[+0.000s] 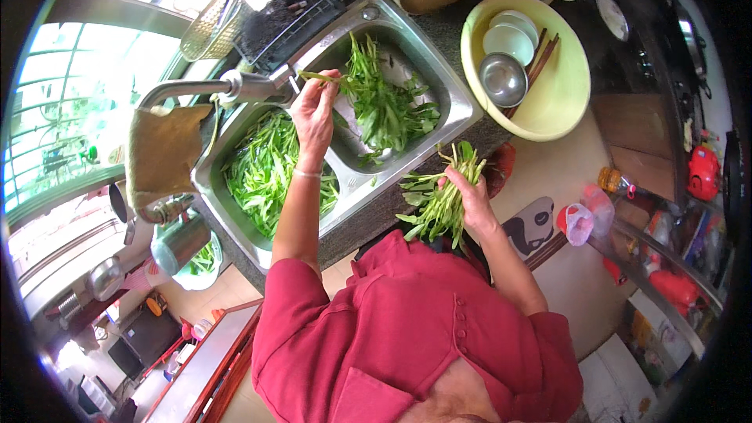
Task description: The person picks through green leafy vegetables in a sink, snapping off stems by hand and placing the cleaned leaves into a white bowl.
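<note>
My left hand (pixel 318 107), above the faucet end of the double sink's divider, pinches a single green stalk (pixel 310 76) between thumb and fingers. A heap of leafy greens (pixel 385 108) lies in the right basin (pixel 449 73) beside that hand. More cut leaves and stems (pixel 258 170) fill the left basin (pixel 207 179), partly hidden by my forearm. Closed around a bunch of leafy stems (pixel 437 208), my right hand (pixel 477 202) hangs in front of the counter's near edge, close to my body.
A yellow basin (pixel 564 100) with bowls and chopsticks stands right of the sink. The faucet (pixel 182 87) arches over the left side, a brown cloth (pixel 167 144) draped near it. A black dish rack (pixel 294 17) sits behind the sink. Some greens lie in a pale bowl (pixel 205 279).
</note>
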A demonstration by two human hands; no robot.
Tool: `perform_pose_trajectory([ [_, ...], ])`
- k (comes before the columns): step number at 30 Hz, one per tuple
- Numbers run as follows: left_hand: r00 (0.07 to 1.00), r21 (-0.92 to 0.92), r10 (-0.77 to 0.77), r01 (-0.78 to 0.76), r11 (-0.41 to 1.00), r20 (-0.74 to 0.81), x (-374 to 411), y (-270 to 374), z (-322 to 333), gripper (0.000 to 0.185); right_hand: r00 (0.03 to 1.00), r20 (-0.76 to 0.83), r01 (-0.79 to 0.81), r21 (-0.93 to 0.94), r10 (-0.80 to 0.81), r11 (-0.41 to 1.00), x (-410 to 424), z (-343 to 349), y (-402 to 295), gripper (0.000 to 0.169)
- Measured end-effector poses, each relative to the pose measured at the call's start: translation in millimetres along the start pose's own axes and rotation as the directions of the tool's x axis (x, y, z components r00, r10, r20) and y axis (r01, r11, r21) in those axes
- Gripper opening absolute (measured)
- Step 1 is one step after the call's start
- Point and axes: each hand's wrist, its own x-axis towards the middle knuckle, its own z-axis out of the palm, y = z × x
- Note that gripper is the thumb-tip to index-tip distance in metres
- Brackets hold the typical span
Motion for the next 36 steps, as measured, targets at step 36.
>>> perform_pose_trajectory([
  [36,0.590,0.151,-0.403,0.429,0.891,0.699,-30.5,52.6,99.5,0.026,0.985,0.099,0.152,-0.149,-0.139,0.977,-28.7,21.8,-39.9,0.027],
])
